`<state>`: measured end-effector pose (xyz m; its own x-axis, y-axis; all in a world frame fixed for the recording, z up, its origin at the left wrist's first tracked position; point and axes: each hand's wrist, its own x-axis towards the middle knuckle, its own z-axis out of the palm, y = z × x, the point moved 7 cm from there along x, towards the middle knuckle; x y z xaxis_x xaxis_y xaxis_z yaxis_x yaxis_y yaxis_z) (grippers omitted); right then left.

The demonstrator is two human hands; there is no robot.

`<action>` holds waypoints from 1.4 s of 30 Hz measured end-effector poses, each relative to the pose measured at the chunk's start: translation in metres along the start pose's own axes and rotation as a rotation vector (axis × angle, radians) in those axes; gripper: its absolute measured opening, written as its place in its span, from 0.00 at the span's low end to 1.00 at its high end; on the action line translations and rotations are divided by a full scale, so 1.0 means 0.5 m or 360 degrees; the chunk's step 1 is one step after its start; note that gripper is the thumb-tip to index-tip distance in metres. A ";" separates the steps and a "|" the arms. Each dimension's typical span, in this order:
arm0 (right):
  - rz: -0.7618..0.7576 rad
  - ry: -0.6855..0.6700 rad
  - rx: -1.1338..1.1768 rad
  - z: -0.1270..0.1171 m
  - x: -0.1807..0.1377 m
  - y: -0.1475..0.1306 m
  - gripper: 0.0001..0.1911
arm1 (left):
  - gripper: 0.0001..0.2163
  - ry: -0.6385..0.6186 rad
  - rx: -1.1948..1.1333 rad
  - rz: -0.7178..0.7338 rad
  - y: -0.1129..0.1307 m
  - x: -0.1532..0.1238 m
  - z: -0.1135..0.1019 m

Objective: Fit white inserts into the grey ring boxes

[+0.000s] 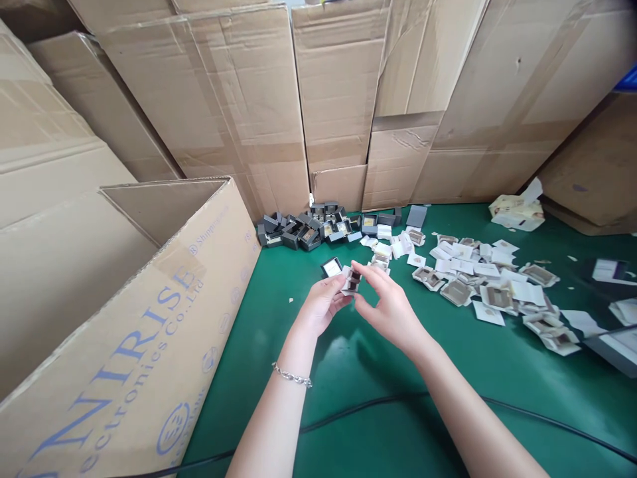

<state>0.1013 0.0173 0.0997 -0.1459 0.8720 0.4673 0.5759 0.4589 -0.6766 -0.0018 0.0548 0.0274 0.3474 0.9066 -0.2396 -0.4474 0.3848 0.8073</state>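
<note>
My left hand (323,302) grips a small white box insert (351,281) with dark recesses, thumb on top and fingers beneath. At the insert's right side is my right hand (391,307), its index fingertip on the far edge and its thumb by the near corner. Just beyond my left fingers, a small dark box (331,267) with a white inside sits on the green table. Several white inserts and card pieces (383,249) lie past my right hand.
A large open carton (199,265) stands on the left. Dark small boxes (303,232) are heaped against the cardboard wall. White inserts (478,265) spread across the right, near a tissue pack (517,211). A black cable (358,406) crosses the green tabletop (378,445).
</note>
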 end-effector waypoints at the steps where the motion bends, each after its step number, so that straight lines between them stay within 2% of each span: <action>1: -0.0004 -0.0018 -0.0021 0.003 -0.001 0.001 0.27 | 0.19 -0.0001 -0.0010 -0.0005 -0.001 0.000 0.000; 4: 0.0013 0.0018 -0.0106 0.008 -0.003 0.008 0.28 | 0.18 -0.0041 -0.0035 -0.0033 -0.005 -0.001 0.003; 11: 0.0039 0.0153 -0.0125 -0.003 -0.007 0.017 0.20 | 0.16 -0.0162 -0.0013 -0.0099 -0.009 -0.010 0.019; 16: 0.0067 0.0260 -0.0158 -0.003 -0.007 0.025 0.19 | 0.15 -0.0051 -0.0136 -0.0071 -0.016 -0.005 0.018; 20: 0.0103 0.0328 -0.0183 0.004 -0.005 0.039 0.17 | 0.16 -0.0008 -0.0389 -0.0106 -0.038 0.007 0.021; 23: 0.0176 0.0430 -0.0067 0.000 -0.010 0.053 0.24 | 0.19 -0.0072 -0.0576 -0.0233 -0.058 0.010 0.031; 25: 0.0189 0.0453 0.0044 0.000 -0.013 0.058 0.29 | 0.17 -0.0092 -0.0602 -0.0239 -0.060 0.009 0.033; 29: 0.0171 0.0421 0.0062 0.001 -0.013 0.056 0.23 | 0.11 -0.0068 -0.0467 -0.0022 -0.037 0.004 0.027; 33: 0.0306 0.0386 -0.0018 -0.001 -0.015 0.065 0.18 | 0.14 -0.0085 -0.0249 0.0113 -0.016 0.000 0.029; 37: 0.0552 0.0257 0.0027 0.005 -0.021 0.089 0.18 | 0.16 0.0003 -0.0064 0.0203 -0.006 0.000 0.026; 39: 0.0572 0.0201 0.0019 0.008 -0.022 0.094 0.20 | 0.17 0.0042 -0.0019 0.0225 -0.008 0.000 0.024; 42: 0.0560 0.0129 -0.0030 0.014 -0.021 0.098 0.21 | 0.17 -0.0008 -0.0052 0.0239 -0.016 0.003 0.028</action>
<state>0.1254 0.0321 0.0575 0.1275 0.9594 0.2516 0.5941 0.1292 -0.7939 0.0140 0.0510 0.0284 0.2786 0.9535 -0.1151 -0.5209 0.2507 0.8160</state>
